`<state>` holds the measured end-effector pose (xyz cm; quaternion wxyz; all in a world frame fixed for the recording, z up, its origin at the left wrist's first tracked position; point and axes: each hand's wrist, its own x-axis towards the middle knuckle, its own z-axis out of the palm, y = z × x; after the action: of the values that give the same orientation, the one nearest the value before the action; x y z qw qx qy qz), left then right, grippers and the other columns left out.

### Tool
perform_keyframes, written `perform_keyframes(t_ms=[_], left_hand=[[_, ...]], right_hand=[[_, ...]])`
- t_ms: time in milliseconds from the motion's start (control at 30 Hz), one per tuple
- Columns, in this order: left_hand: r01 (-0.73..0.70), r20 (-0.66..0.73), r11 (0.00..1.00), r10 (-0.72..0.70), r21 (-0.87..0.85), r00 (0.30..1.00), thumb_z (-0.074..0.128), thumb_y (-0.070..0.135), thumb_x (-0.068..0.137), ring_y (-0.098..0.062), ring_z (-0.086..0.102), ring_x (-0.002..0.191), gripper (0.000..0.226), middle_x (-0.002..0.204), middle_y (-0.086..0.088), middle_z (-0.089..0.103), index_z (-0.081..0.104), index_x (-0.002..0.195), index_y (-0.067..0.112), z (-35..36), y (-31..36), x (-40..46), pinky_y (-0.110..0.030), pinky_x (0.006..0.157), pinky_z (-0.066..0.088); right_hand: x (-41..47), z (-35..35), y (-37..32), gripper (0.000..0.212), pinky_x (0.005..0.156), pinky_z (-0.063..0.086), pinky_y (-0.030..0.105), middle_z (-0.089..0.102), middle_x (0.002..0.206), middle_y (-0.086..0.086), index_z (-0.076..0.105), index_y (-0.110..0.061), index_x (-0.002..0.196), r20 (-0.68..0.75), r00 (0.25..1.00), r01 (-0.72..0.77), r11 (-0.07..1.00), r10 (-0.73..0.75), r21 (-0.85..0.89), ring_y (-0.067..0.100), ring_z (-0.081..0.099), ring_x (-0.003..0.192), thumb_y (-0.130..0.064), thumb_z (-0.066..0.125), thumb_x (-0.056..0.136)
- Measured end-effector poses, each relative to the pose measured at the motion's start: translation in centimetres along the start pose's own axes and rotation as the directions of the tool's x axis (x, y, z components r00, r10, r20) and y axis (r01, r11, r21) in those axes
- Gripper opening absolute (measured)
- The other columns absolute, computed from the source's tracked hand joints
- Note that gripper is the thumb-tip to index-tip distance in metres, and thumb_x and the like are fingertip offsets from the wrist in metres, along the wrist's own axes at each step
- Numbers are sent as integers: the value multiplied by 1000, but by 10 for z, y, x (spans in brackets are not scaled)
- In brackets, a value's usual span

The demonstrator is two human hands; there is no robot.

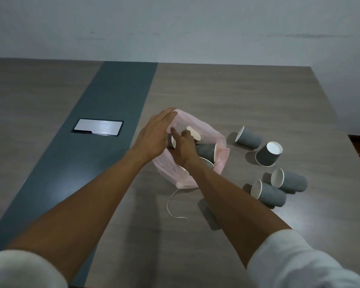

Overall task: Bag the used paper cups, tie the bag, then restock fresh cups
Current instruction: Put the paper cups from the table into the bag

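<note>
Your left hand [154, 136] lies flat, fingers straight, on the rim of the pink bag [220, 154] on the desk [237, 96]. Your right hand [185, 150] reaches into the bag among gray cups; its grip is hidden. 4 cups [248, 138] lie just right of the bag.

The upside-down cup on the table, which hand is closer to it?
Right. The right hand is inside the pink bag, just left of the upside-down cup. The left hand is at the bag's far left rim, farther away.
</note>
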<state>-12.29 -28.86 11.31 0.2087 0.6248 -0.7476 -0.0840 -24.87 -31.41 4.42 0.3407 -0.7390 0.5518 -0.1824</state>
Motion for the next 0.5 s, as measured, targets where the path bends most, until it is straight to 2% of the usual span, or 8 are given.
perform_keyframes(t_ms=[33, 67, 133, 200, 267, 367, 467, 500], left_hand=[[2, -15, 1000, -2, 0, 1000, 51, 0, 87, -29, 42, 140, 66, 159, -3, 38, 41, 151, 14, 1, -2, -1, -50, 110, 43], [9, -28, 1000, -9, 2, 1000, 48, 2, 88, -29, 43, 139, 64, 158, -3, 39, 41, 150, 14, 1, -3, -2, -51, 109, 44], [32, -41, 999, -31, 11, 999, 46, 4, 88, -30, 45, 137, 61, 157, -3, 41, 42, 149, 15, 2, -4, -5, -53, 106, 46], [48, -34, 998, -47, 36, 998, 51, 3, 88, -30, 45, 135, 61, 155, -2, 40, 42, 147, 17, 3, -1, -8, -54, 103, 48], [68, -24, 994, -66, 90, 998, 54, 6, 89, -29, 46, 130, 56, 152, 1, 40, 43, 143, 20, 7, 6, -10, -53, 96, 51], [93, -16, 986, -92, 141, 996, 53, 7, 90, -30, 46, 124, 51, 148, 0, 44, 48, 140, 18, 8, 15, -11, -52, 90, 52], [107, -12, 984, -106, 141, 994, 51, 5, 91, -31, 45, 124, 51, 147, -2, 45, 49, 140, 16, 9, 24, -13, -52, 91, 51], [108, -15, 984, -107, 140, 994, 51, 5, 90, -31, 45, 123, 51, 147, -2, 45, 49, 140, 16, 10, 27, -13, -53, 90, 51]], right_hand=[[-1, -2, 0, 77, 106, 43, 52, 46, 141, 21, 29, -18, 155, -12, 1000, -15, 995, 14, -95, 42, 47, 126, -44, 63, 92], [-5, -8, 0, 73, 102, 44, 52, 50, 137, 22, 29, -14, 153, -55, 997, -53, 990, 46, -134, 42, 51, 122, -44, 59, 93], [-12, -25, 12, 49, 91, 48, 50, 59, 123, 20, 46, -7, 132, -178, 981, -94, 990, 74, -109, 40, 57, 109, -34, 56, 93], [-23, -46, 29, 32, 80, 51, 45, 63, 111, 14, 55, -9, 112, -177, 973, -163, 984, 148, -69, 37, 62, 98, -30, 55, 88], [-37, -64, 51, 31, 75, 50, 37, 66, 100, 8, 62, -12, 101, -77, 958, -283, 955, 277, -87, 33, 66, 93, -36, 54, 83], [-59, -78, 74, 48, 81, 52, 35, 68, 100, 7, 67, -13, 105, 108, 907, -384, 906, 406, -179, 31, 66, 94, -45, 58, 71], [-77, -70, 97, 53, 61, 47, 28, 68, 99, 8, 67, -11, 115, 353, 799, -335, 848, 487, -410, 21, 64, 77, -43, 78, 74], [-83, -63, 105, 59, 60, 48, 28, 68, 103, 8, 66, -14, 119, 413, 767, -290, 839, 491, -460, 20, 64, 77, -44, 84, 72]])
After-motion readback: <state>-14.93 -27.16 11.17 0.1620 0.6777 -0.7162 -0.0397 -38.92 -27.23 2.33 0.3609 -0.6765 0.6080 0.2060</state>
